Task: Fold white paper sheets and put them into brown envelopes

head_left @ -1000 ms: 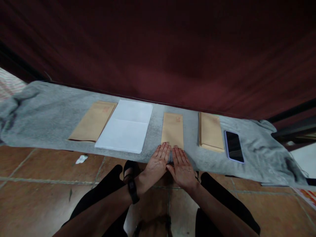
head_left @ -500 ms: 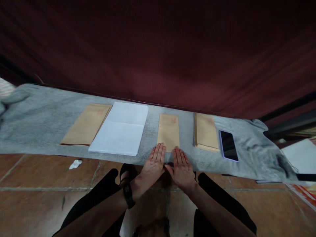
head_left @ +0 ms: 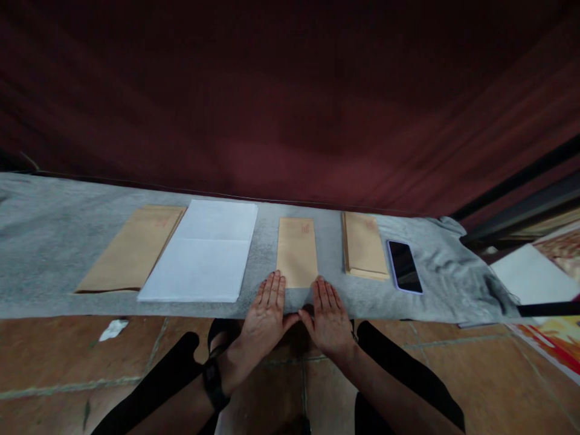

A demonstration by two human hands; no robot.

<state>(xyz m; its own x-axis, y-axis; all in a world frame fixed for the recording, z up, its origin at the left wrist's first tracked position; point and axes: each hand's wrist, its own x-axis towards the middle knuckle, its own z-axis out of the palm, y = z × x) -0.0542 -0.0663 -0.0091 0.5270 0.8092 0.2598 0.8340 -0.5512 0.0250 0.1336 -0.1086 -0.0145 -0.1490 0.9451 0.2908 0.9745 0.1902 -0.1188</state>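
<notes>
Single envelope (head_left: 296,251) ahead, long axis pointing away; left hand (head_left: 264,315), right hand (head_left: 331,319) equally near, flat at near corners, fingers together.

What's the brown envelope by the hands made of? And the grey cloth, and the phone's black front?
Brown rectangular paper envelope: probably matte kraft, from its colour and crisp edges. Long grey fabric cloth: soft-looking, maybe fleece, since it bunches in folds. Rectangular black phone front: probably smooth glass, looking dark and even.
</notes>
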